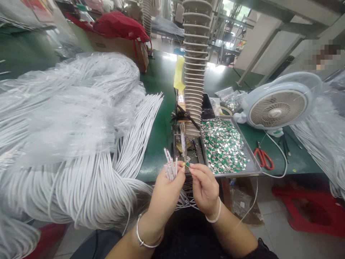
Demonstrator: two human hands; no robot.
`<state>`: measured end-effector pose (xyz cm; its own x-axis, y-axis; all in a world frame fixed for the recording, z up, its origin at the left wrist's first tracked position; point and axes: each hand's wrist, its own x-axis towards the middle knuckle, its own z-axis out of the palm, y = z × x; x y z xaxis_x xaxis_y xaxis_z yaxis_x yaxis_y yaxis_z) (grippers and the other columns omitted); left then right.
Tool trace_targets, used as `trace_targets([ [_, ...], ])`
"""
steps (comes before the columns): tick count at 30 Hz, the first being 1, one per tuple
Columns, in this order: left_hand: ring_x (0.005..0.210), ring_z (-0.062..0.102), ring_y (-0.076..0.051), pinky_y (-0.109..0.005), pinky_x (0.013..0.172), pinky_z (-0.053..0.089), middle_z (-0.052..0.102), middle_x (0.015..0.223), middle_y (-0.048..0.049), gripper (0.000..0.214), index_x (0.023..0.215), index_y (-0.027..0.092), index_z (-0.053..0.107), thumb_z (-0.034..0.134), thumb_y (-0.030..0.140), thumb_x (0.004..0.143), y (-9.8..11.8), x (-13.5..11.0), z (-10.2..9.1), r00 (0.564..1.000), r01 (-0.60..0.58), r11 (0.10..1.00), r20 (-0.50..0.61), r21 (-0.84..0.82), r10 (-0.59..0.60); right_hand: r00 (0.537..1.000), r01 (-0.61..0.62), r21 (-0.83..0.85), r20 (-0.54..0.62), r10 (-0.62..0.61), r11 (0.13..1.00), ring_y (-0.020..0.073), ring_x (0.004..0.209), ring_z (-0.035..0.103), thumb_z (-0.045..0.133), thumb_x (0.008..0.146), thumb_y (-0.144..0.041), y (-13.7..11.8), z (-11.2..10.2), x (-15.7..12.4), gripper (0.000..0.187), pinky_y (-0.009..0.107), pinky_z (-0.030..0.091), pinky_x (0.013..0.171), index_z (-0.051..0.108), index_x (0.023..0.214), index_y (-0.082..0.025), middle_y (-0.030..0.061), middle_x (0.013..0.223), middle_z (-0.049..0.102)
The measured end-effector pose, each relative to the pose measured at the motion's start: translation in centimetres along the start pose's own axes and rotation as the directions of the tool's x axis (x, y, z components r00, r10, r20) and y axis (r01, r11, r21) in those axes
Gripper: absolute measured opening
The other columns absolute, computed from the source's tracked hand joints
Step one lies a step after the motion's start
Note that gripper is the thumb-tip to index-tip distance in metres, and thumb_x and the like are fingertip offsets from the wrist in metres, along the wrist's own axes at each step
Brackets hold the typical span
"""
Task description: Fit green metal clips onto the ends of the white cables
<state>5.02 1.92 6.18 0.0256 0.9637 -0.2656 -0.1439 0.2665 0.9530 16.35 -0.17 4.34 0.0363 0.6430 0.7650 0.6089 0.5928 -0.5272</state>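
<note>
My left hand (pixel 167 190) is closed around a small bundle of white cables (pixel 170 169), their cut ends pointing up. A spot of yellow shows at its thumb and fingertip. Close beside it, my right hand (pixel 206 185) pinches a tiny connector with a green board (pixel 188 164); its exact shape is hard to make out. The fingertips of both hands nearly meet there. Just above them, the tip of a soldering iron (pixel 183 138) points down, clamped in a stand. To the right lies a grey tray (pixel 252 158) full of small metal-and-green connectors (pixel 225 145).
A large heap of white cables (pixel 88 194), partly under clear plastic, covers the left. A ribbed duct (pixel 196 68) hangs behind the iron. Right of the tray are red-handled cutters (pixel 264 158) and a fan (pixel 277 108). A red stool (pixel 309 212) stands below the table.
</note>
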Motion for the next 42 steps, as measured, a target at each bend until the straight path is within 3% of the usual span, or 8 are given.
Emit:
trace_targets([
  [21,0.054,0.054,-0.012,-0.024,0.055,0.043,0.059,0.062,0.0008,0.019,0.086,0.016,0.063,0.062,0.030,0.074,0.1,0.0,-0.1,0.999,-0.042,0.999,0.021,-0.005,0.042,1.000,0.006,0.021,0.010,-0.006,1.000,0.0183,0.093,0.063,0.047,0.084,-0.002,-0.3,0.0,0.1,0.032,0.034,0.057,0.078,0.057,0.109,-0.020,0.0102,0.097,0.063],
  [27,0.067,0.059,-0.016,-0.025,0.062,0.046,0.062,0.071,-0.0023,0.017,0.083,0.016,0.062,0.062,0.030,0.074,-0.2,0.1,-0.3,0.998,-0.044,0.999,0.045,0.015,0.043,0.999,-0.011,0.062,0.043,0.008,0.998,0.0189,0.095,0.062,0.043,0.084,-0.002,-0.2,-0.3,-0.4,0.033,0.036,0.057,0.078,0.054,0.111,-0.019,0.0105,0.098,0.063],
  [31,0.079,0.060,-0.017,-0.027,0.075,0.046,0.063,0.085,-0.0035,0.014,0.072,0.017,0.057,0.060,0.029,0.077,-0.6,0.1,-0.8,0.991,-0.071,0.996,0.116,0.056,0.064,0.991,-0.120,0.111,0.080,0.111,0.987,0.0169,0.088,0.061,0.038,0.086,-0.002,-0.2,-0.7,-0.6,0.036,0.034,0.056,0.074,0.052,0.114,-0.019,0.0094,0.096,0.061],
  [34,0.084,0.058,-0.017,-0.028,0.081,0.044,0.062,0.087,-0.0029,0.014,0.074,0.017,0.057,0.059,0.030,0.080,-0.9,0.1,-1.3,0.979,-0.115,0.988,0.182,0.099,0.096,0.977,-0.201,0.067,0.092,0.195,0.977,0.0165,0.084,0.059,0.041,0.086,-0.005,-0.3,-0.9,-0.4,0.029,0.033,0.054,0.071,0.055,0.107,-0.019,0.0079,0.091,0.060],
  [39,0.080,0.058,-0.019,-0.031,0.077,0.045,0.063,0.079,-0.0030,0.017,0.078,0.018,0.060,0.056,0.034,0.082,-0.9,0.0,-1.9,0.963,-0.139,0.976,0.253,0.169,0.093,0.954,-0.240,0.039,0.194,0.228,0.970,0.0143,0.074,0.056,0.047,0.085,-0.007,0.1,-1.1,-0.2,0.016,0.028,0.051,0.065,0.057,0.089,-0.019,0.0040,0.079,0.057],
  [42,0.078,0.058,-0.018,-0.030,0.077,0.045,0.063,0.078,-0.0022,0.016,0.079,0.018,0.061,0.055,0.033,0.082,-0.8,0.0,-2.0,0.955,-0.145,0.973,0.283,0.181,0.090,0.958,-0.221,0.032,0.192,0.211,0.975,0.0141,0.073,0.054,0.047,0.084,-0.006,0.6,-1.0,-0.4,0.016,0.028,0.051,0.065,0.056,0.086,-0.019,0.0032,0.077,0.055],
])
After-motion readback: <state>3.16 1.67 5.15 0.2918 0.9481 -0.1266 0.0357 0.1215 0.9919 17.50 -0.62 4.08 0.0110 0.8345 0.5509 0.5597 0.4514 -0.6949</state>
